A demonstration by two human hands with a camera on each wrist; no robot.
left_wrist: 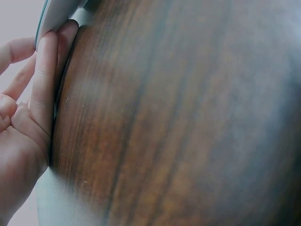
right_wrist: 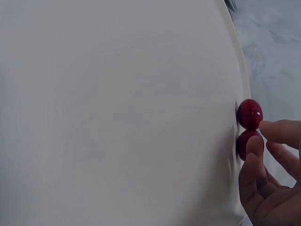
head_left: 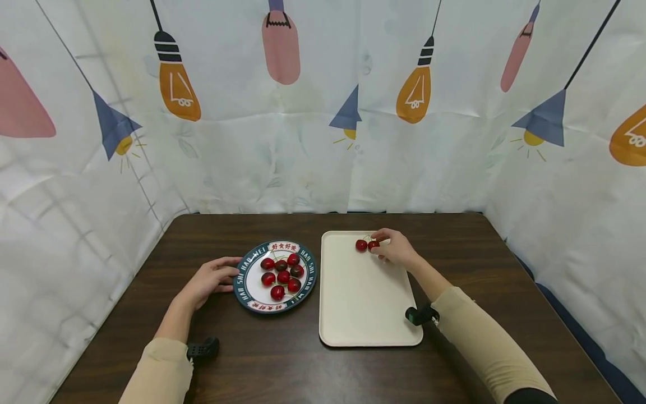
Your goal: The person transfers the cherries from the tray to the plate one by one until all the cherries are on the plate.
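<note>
A round plate [head_left: 242,287] with a dark teal patterned rim bears several dark red cherries [head_left: 283,276]. At its left edge the left hand [head_left: 209,280] touches the rim with fairly straight fingers; the left wrist view shows the fingertips [left_wrist: 47,47] against the plate's edge. To the right lies a cream rectangular tray [head_left: 367,303]. Near its far edge are two cherries side by side, the left one [head_left: 361,245] untouched in the head view. Thumb and finger of the right hand [head_left: 396,247] pinch the other cherry [right_wrist: 245,143], which they partly cover.
Both things stand on a dark wood-grain table [head_left: 282,359], the tray a short gap right of the plate. A white curtain [head_left: 227,163] printed with lamps and bulbs hangs behind and beside the table. Each wrist wears a black strap [head_left: 203,349].
</note>
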